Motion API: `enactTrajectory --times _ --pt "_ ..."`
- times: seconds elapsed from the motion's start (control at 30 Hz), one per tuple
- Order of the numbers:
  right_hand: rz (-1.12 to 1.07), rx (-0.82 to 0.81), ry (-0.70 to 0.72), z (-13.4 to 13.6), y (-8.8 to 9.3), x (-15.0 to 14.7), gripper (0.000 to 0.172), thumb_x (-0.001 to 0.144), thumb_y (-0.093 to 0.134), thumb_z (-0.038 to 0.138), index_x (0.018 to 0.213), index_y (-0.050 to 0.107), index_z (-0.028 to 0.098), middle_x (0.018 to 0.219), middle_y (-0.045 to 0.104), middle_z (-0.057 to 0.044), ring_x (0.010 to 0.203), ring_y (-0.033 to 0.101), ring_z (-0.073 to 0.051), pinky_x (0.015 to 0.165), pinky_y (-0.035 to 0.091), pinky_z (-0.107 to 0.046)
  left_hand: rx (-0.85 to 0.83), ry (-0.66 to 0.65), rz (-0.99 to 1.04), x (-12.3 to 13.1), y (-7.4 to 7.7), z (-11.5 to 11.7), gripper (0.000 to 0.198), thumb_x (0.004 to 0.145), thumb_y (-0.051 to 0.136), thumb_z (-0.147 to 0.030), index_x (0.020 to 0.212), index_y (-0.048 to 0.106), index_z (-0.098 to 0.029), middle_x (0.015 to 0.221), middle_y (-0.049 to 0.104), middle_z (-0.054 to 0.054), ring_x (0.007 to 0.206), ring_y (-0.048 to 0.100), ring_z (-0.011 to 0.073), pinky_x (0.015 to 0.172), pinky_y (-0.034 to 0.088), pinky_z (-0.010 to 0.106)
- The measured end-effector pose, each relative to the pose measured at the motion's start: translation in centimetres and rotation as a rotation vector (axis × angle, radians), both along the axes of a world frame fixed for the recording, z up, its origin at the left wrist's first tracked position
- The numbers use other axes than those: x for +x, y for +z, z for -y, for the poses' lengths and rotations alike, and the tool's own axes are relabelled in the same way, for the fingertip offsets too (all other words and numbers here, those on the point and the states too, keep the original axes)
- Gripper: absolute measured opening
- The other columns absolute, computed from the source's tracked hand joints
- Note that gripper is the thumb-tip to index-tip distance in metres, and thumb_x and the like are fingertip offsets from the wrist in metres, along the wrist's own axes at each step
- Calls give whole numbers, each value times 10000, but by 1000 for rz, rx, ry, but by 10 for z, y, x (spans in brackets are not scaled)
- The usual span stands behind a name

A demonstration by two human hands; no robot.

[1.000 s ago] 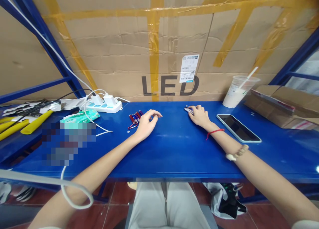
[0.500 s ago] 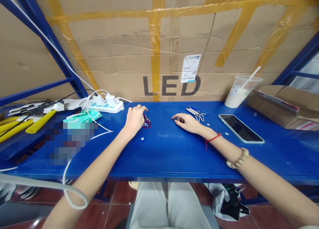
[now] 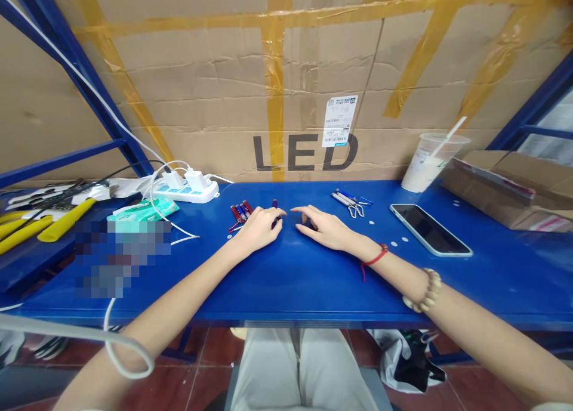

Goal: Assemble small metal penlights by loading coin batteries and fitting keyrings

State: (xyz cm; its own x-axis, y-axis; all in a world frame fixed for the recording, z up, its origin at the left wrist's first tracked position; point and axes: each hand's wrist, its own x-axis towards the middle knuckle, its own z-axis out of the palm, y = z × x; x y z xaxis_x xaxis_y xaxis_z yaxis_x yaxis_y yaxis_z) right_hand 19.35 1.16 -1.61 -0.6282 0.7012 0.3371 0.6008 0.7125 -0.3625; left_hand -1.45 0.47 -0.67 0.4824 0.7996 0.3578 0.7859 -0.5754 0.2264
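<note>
My left hand [image 3: 260,229] is closed around a small purple item [image 3: 274,204], whose top end shows above the fingers. Just left of that hand lies a row of red and blue keychain pieces [image 3: 240,210] with a red clip. Facing it, my right hand [image 3: 323,227] rests on the blue table with its fingers curled but apart; nothing shows in it. Beyond the right hand lie silver and blue pieces [image 3: 348,200] with carabiner clips.
A phone [image 3: 430,229], a drink cup [image 3: 427,166] and an open cardboard box [image 3: 510,190] stand right. Left are a power strip [image 3: 190,190], a green packet [image 3: 145,210], yellow-handled tools [image 3: 67,220] and a white cable [image 3: 129,351].
My left hand has moved right and nearer, uncovering the row of red and blue pieces, and has a purple item in it. My right hand has shifted left toward it.
</note>
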Motion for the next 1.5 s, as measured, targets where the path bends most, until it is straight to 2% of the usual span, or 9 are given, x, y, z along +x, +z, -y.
enactTrajectory --times 0.1,0.27,0.47,0.67,0.83,1.07,1.27,1.4,1.5 --pt "2 -9 -33 8 0 -8 481 916 378 457 1334 367 219 1087 541 -94 951 563 -204 849 459 -380 -109 -68 244 9 2 8 306 850 397 -176 1102 570 -172 1048 681 70 938 644 185 864 487 336" --pt "75 23 -84 6 -3 -11 410 910 388 458 1188 524 189 1024 545 -107 947 542 -233 832 458 -400 -296 -156 488 20 5 15 264 836 401 -143 1072 513 -177 1028 650 58 846 644 132 797 511 278" --pt "-66 -7 0 -2 -7 -7 258 854 514 212 1098 592 181 987 614 -82 917 571 -196 835 467 -342 -29 -28 130 13 -1 10 221 881 411 -218 1068 524 -186 1092 601 71 994 529 214 851 418 382" --pt "-181 -17 77 -7 -11 -6 291 815 528 156 1101 583 148 1009 646 -81 898 593 -178 857 468 -344 -42 19 -121 7 1 5 253 905 430 -372 945 600 -190 945 641 42 911 532 214 806 353 363" --pt "-173 -14 63 -9 -8 -2 301 801 528 160 1099 577 152 1004 633 -86 913 596 -184 853 480 -348 -54 30 -106 8 2 4 209 860 524 -382 909 624 -205 861 644 17 878 565 199 794 345 346" --pt "-55 6 -1 -9 -2 3 336 802 515 147 1131 577 168 1019 635 -89 957 574 -217 873 464 -387 76 85 24 6 5 5 196 888 472 -325 938 595 -182 942 603 53 916 552 211 826 412 350" --pt "-32 12 -94 -13 -6 7 309 852 414 121 1081 607 195 969 650 -75 929 578 -207 847 476 -388 57 84 191 1 2 0 183 905 415 -233 907 593 -194 916 538 37 826 576 162 795 469 306" --pt "-79 7 -136 -17 -9 9 263 874 430 149 1066 609 177 1018 641 -94 927 593 -198 845 482 -367 33 110 155 -2 -1 -4 112 864 493 -210 881 602 -192 919 516 35 834 581 169 813 480 317" --pt "-134 -52 -165 -19 -8 11 235 853 529 217 1064 605 147 945 662 -95 805 623 -180 775 503 -325 7 142 95 -4 -2 -3 110 840 522 -180 922 594 -190 953 507 45 867 588 187 810 490 333"
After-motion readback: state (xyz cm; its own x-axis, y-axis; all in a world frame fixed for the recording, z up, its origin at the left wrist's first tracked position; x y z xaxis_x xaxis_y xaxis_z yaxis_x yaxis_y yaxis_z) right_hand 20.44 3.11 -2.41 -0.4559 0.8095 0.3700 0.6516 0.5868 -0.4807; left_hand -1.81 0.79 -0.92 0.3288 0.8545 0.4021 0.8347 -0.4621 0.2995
